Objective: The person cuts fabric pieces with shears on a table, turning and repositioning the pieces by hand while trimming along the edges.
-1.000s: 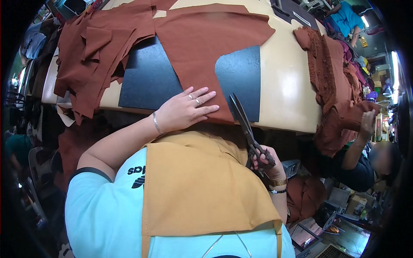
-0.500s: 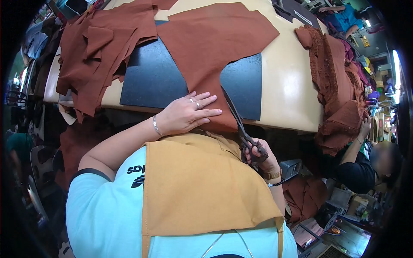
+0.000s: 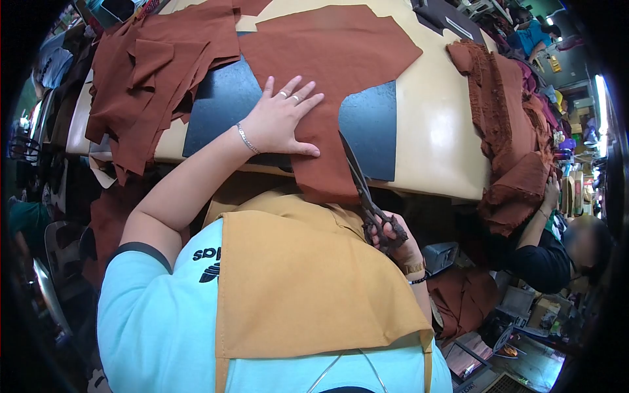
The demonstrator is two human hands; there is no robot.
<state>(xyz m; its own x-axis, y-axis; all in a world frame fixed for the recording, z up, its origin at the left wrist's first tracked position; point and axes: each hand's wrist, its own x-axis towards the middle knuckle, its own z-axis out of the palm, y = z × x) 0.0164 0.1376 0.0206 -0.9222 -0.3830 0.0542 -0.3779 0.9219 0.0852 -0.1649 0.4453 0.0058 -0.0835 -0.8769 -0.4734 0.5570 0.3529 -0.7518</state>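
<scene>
Left hand (image 3: pixel 278 124) spread flat, gripping nothing, likely steadying the brown cloth (image 3: pixel 331 59) over the black board (image 3: pixel 371 114); right hand (image 3: pixel 398 241) closed round the scissors (image 3: pixel 360 185) handles, blades along cloth's right edge.

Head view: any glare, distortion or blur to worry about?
Head view: fisheye bend, black corners; pale glare on the table right of the dark board; lamp at far right blown out; deep shadow below the table's near edge; left hand and scissors look fairly sharp.
</scene>
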